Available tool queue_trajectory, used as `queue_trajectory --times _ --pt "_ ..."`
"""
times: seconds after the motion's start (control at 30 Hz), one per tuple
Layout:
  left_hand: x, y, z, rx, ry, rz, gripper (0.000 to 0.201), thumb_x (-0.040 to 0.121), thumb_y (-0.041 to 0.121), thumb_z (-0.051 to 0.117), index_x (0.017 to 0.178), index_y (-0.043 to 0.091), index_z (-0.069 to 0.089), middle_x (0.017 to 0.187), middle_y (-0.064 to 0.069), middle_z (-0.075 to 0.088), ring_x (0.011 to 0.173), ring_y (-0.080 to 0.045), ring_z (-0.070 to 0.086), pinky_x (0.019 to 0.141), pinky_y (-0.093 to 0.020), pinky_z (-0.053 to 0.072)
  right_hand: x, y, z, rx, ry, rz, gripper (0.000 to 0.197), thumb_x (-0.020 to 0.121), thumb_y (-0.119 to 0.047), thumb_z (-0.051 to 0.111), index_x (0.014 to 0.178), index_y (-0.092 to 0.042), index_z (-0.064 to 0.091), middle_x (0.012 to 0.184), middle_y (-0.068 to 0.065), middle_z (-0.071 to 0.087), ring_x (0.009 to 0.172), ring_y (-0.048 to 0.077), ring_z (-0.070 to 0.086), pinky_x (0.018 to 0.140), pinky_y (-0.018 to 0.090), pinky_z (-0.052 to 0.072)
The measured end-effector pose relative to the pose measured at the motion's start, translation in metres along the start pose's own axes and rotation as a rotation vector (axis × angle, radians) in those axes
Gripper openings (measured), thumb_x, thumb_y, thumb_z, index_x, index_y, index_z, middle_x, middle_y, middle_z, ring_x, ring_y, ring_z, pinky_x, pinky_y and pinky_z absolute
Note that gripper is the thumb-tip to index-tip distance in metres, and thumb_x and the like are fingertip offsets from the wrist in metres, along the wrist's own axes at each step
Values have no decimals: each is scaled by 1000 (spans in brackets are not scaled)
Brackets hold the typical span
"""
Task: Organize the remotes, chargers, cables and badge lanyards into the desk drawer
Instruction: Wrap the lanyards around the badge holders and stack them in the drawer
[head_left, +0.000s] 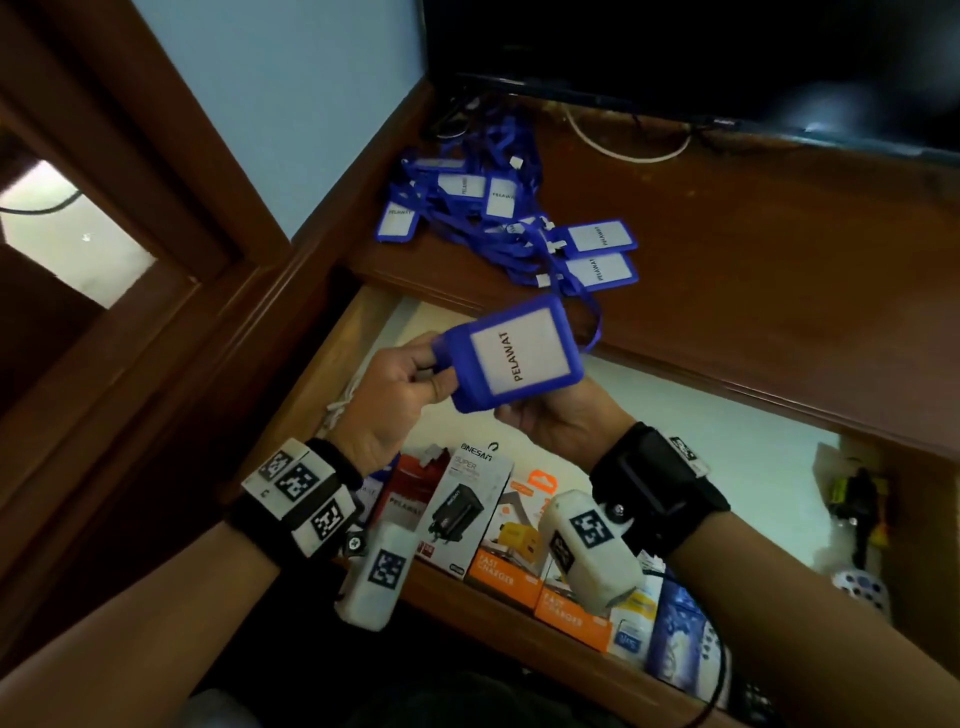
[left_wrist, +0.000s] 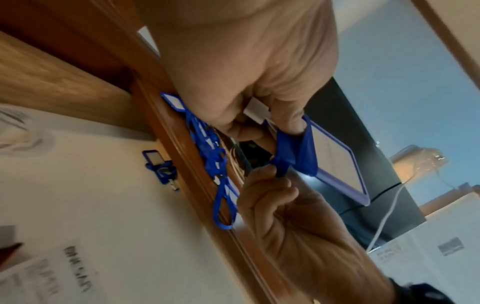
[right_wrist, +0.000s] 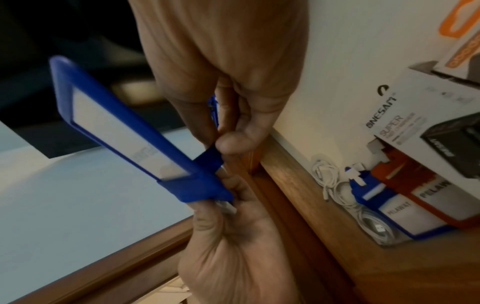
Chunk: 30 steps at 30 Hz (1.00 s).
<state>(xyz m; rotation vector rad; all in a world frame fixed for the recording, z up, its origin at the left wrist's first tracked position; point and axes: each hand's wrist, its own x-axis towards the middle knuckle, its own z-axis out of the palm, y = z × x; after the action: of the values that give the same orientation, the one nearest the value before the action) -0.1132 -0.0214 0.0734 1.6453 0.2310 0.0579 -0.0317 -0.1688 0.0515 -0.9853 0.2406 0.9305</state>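
Observation:
A blue badge holder (head_left: 514, 358) marked PELAWAT hangs above the open drawer (head_left: 332, 353), its blue strap (left_wrist: 285, 152) wound round one end. My left hand (head_left: 436, 379) grips that wrapped end, with the white clip (left_wrist: 255, 111) under its fingers. From below, my right hand (head_left: 519, 415) pinches the strap against the badge (right_wrist: 124, 131); the head view hides its fingertips. Several more blue badge lanyards (head_left: 493, 218) lie tangled on the desk top. Charger boxes (head_left: 467, 509) stand in the drawer's near part, with white cables (right_wrist: 335, 183) and another badge (right_wrist: 405, 214) in its left corner.
A dark screen (head_left: 675, 47) stands at the back of the desk with a white cable (head_left: 623, 150) under it. Small items (head_left: 857, 499) lie at the drawer's right end. The drawer's pale floor (head_left: 701, 431) shows in the middle. A wooden frame (head_left: 156, 260) is at the left.

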Motion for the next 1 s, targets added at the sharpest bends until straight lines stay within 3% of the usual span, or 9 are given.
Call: queue_trajectory --times 0.17,0.23,0.3,0.4,0.5,0.6,0.7,0.8,1.0 --pt "12 -28 -17 8 28 -150 26 92 -1 53 113 11 63 113 -8 68 106 -15 65 85 -21 53 22 17 -6 -9 71 172 21 97 -5 43 84 -3 60 74 16 56 53 17 58 48 22 53" --pt "23 -37 -31 39 32 -211 22 92 2 54 109 12 65 94 4 74 90 -6 69 76 -16 52 31 12 -12 -55 167 188 22 94 -5 46 82 0 63 71 17 62 49 16 59 50 23 53" --pt "36 -43 -51 105 6 -248 22 91 1 56 99 19 66 81 12 73 78 2 67 71 -15 49 39 -1 -21 -142 310 110 21 91 -7 52 74 -2 63 64 13 64 50 16 58 49 23 51" --pt "61 -61 -79 334 -129 -301 20 86 -4 61 89 15 68 91 7 70 86 0 65 76 -18 47 51 -24 -37 -408 578 -168 18 88 -7 58 70 -6 63 65 11 63 59 23 57 53 27 50" --pt "85 -83 -91 737 -368 -384 4 81 5 69 80 1 67 87 -10 69 85 -22 65 76 -36 52 73 -38 -56 -946 802 -465 9 81 -20 64 80 -12 67 80 5 62 85 28 57 74 35 44" --pt "94 -90 -86 988 -604 -448 17 78 12 70 68 0 62 75 -14 65 70 -26 62 61 -34 49 97 -38 -68 -1274 820 -478 67 69 -54 61 115 -6 59 117 17 56 116 36 45 92 38 33" --pt "93 -91 -71 1183 -811 -421 32 81 7 61 54 8 45 61 -8 49 54 -20 46 51 -28 36 113 -21 -72 -1429 868 -382 86 73 -55 72 140 -13 39 153 12 27 140 33 21 107 49 24" --pt "91 -87 -61 1306 -965 -343 31 88 8 49 58 11 41 63 -6 43 54 -18 42 50 -29 35 119 2 -77 -1596 914 -440 86 79 -54 65 147 -15 29 160 10 14 146 31 10 111 53 16" --pt "88 -86 -77 1469 -1043 -363 17 89 5 46 74 3 54 78 -11 54 61 -21 47 52 -30 39 120 12 -86 -1667 959 -545 71 86 -46 59 145 -13 37 156 14 26 144 35 21 107 52 21"
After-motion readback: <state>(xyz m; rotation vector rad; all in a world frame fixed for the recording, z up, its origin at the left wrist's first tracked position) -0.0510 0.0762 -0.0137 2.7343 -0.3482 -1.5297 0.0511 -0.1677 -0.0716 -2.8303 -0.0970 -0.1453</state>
